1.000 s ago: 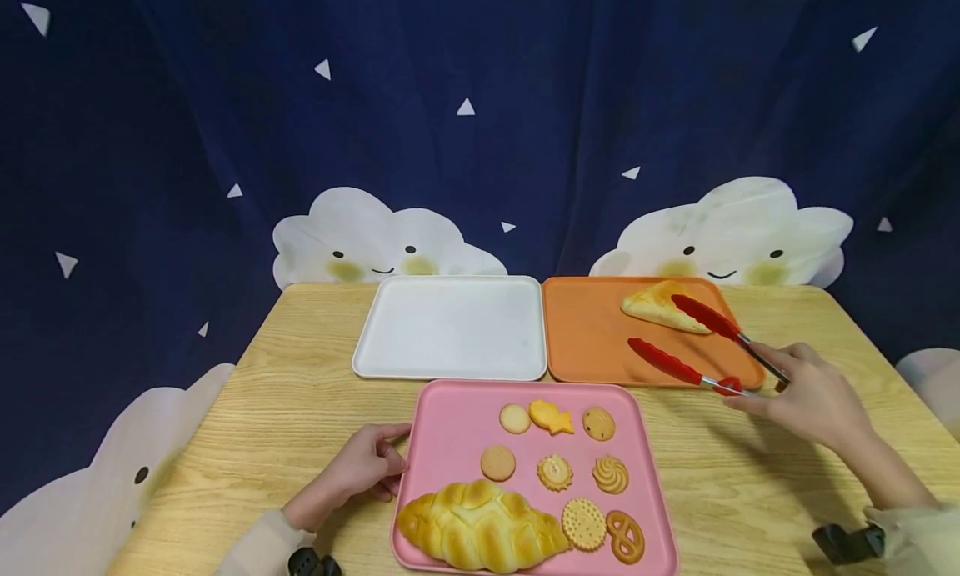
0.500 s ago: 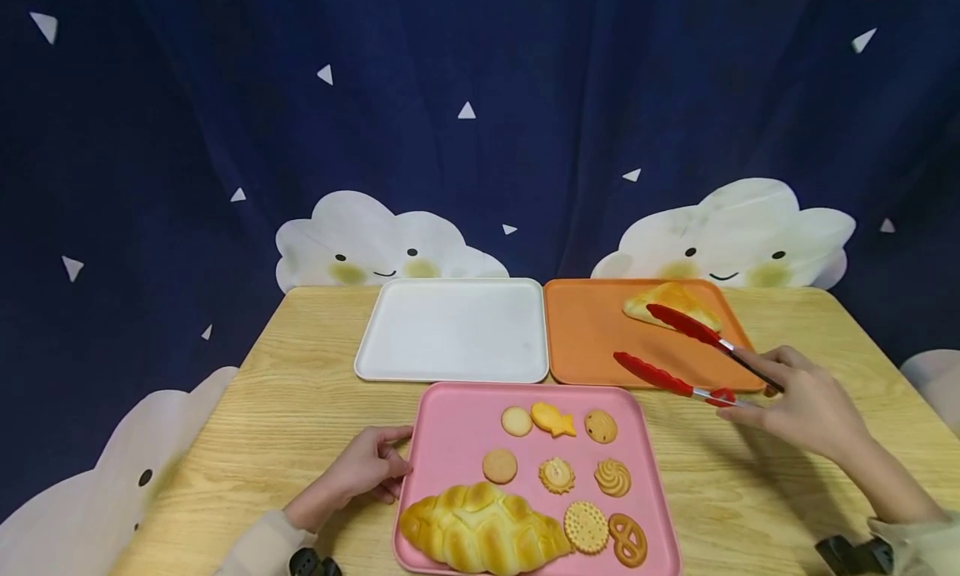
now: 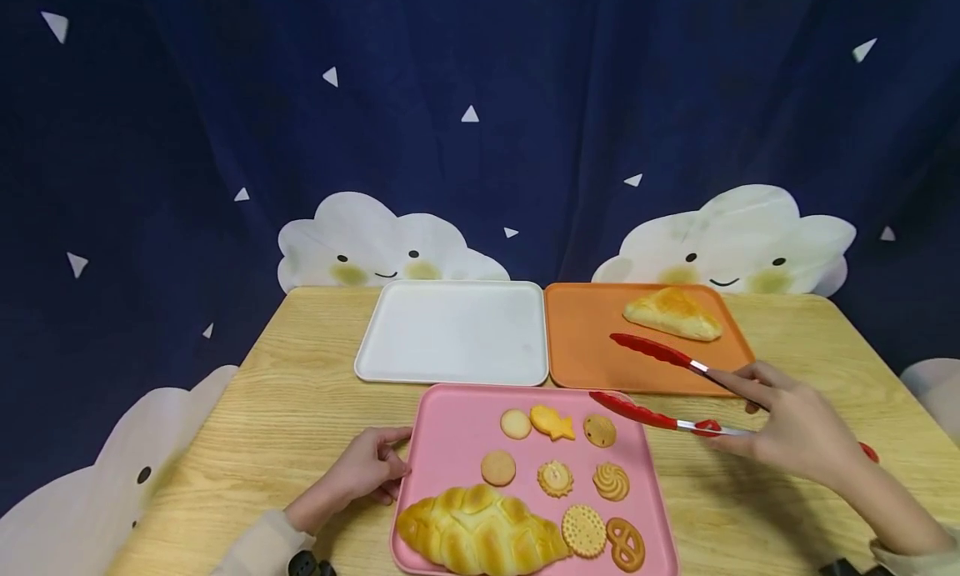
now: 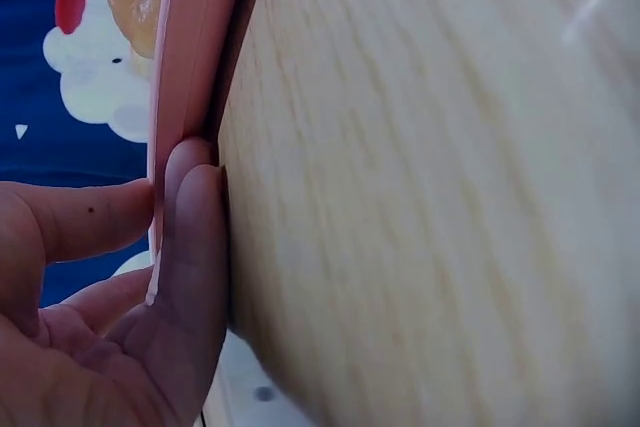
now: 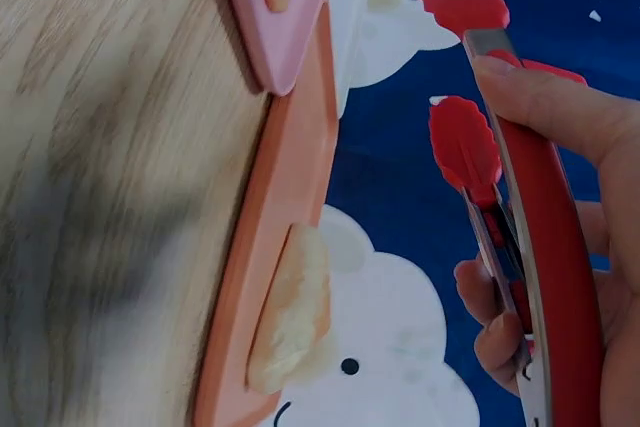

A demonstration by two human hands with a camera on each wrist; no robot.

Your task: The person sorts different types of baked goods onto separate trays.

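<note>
My left hand [image 3: 363, 463] holds the left rim of a pink tray [image 3: 450, 443], thumb and fingers about the rim in the left wrist view. In my right hand [image 3: 795, 422] is a pair of tongs [image 3: 647, 346] with red scalloped tips, spread apart with nothing between them. One tip is over the orange tray [image 3: 585, 334], the other over the pink tray's far right corner. A triangular pastry [image 3: 673, 313] lies on the orange tray, behind the tongs. The pink tray bears a braided bread [image 3: 480, 530], a fish-shaped cracker [image 3: 552, 423], a pretzel [image 3: 625, 544] and several round cookies [image 3: 555, 478].
A white tray [image 3: 453, 330] lies behind the pink one, side by side with the orange tray. All rest on a wooden table [image 3: 300, 376]. A dark blue curtain [image 3: 420, 101] with clouds and triangles hangs behind.
My right hand has drawn the spread tongs back toward me and a little left, off the triangular pastry, which stays on the orange tray. My left hand has stayed at the pink tray's rim.
</note>
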